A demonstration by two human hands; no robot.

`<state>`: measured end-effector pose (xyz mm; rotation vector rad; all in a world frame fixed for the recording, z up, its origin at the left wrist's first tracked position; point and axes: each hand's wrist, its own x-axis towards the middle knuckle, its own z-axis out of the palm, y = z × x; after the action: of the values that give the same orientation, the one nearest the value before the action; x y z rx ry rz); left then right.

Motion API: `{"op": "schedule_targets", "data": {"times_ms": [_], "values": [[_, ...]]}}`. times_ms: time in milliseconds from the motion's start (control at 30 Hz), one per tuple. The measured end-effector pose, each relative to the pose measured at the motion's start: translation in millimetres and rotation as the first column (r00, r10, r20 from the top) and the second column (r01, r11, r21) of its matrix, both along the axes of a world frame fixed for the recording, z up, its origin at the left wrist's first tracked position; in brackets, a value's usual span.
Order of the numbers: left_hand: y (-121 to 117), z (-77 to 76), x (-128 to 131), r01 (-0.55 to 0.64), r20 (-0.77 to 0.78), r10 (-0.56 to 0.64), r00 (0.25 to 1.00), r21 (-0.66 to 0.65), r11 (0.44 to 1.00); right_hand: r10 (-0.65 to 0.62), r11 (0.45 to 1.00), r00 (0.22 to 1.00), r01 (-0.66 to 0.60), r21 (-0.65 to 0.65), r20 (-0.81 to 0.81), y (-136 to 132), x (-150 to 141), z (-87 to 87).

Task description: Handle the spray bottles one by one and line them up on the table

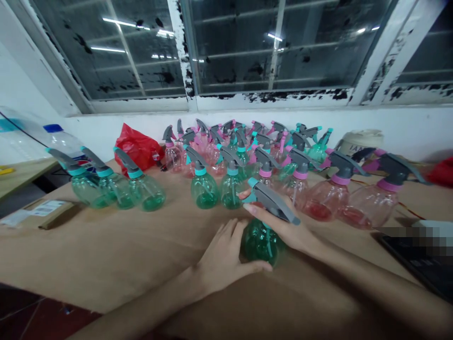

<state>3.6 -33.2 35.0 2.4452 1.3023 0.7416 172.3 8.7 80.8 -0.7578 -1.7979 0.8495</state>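
Note:
A green spray bottle [261, 242] stands on the table in front of me, slightly tilted. Its grey and teal spray head [274, 197] points away to the left. My left hand [222, 259] curls round the left side of the bottle's body, thumb at the near side. My right hand [288, 229] is closed about the neck, under the spray head, and hides the collar. Just beyond it stand two more green spray bottles [205, 191] with teal collars. Pink spray bottles [323, 200] with grey heads stand in a row to the right.
Three green spray bottles [150, 194] stand at the left near a flat cardboard box [58, 217]. Several more sprayers crowd the back beside a red plastic bag [136, 148]. A dark phone-like device [414, 259] lies at the right. Windows [283, 47] rise behind the brown table [141, 255].

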Motion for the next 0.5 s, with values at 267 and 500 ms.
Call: {"op": "schedule_targets", "data": {"times_ms": [267, 500], "values": [[31, -21.2, -25, 0.191, -0.236, -0.179, 0.955, 0.030, 0.981, 0.007, 0.999, 0.998, -0.009, 0.032, 0.056, 14, 8, -0.9], [31, -17.5, -24, 0.234, -0.318, -0.219, 0.923, 0.009, 0.972, 0.037, 0.999, 0.997, -0.038, 0.022, 0.063, 13, 9, -3.3]]}}
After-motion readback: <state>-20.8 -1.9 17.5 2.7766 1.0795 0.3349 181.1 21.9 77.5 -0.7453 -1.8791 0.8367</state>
